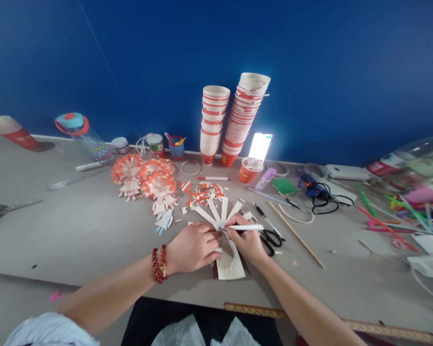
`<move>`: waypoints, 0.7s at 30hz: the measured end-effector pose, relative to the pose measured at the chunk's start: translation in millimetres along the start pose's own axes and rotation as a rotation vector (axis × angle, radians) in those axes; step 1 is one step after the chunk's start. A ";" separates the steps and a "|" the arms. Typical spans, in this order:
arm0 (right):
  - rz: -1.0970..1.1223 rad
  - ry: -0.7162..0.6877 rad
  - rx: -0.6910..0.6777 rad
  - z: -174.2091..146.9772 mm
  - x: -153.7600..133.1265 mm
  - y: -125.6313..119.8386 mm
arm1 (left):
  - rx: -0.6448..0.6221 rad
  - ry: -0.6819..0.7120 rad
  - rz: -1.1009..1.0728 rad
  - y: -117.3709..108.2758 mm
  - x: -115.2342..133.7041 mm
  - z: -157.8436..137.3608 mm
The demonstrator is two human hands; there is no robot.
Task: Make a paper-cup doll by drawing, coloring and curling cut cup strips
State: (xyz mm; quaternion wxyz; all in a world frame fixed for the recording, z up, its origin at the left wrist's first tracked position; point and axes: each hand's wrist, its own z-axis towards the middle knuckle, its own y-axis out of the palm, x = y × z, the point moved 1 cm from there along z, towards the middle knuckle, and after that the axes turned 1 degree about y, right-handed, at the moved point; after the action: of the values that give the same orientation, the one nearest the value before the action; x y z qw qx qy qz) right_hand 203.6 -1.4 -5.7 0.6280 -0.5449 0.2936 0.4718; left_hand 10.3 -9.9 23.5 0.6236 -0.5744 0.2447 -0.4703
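My right hand (248,240) is closed around a white pen (246,227), its tip down near the middle of a cut paper cup (224,211). White strips of the cup fan out away from me. Towards me lies a white panel (231,269) with a figure drawn in outline. My left hand (197,246), fingers bent together, holds the cup piece down from the left and covers part of it. Black-handled scissors (271,240) lie just right of my right hand, partly hidden by it. Orange and white paper scraps (206,193) are scattered beyond the strips.
Two tall stacks of paper cups (214,125) (242,120) lean near the blue wall, beside a lit phone (261,145). Finished-looking paper figures (144,180) lie at left. A wooden stick (298,235), a black cable (324,197) and colourful strips (397,221) lie at right.
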 end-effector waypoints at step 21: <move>0.007 0.007 0.013 -0.1 1.8 -0.2 | 0.018 0.003 -0.010 -1.2 0.9 0.4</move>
State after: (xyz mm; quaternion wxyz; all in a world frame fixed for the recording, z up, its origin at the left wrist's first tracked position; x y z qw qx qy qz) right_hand 204.5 -1.0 -7.3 0.6286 -0.5414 0.3010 0.4702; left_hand 10.7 -10.4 24.9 0.6262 -0.5692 0.2387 -0.4764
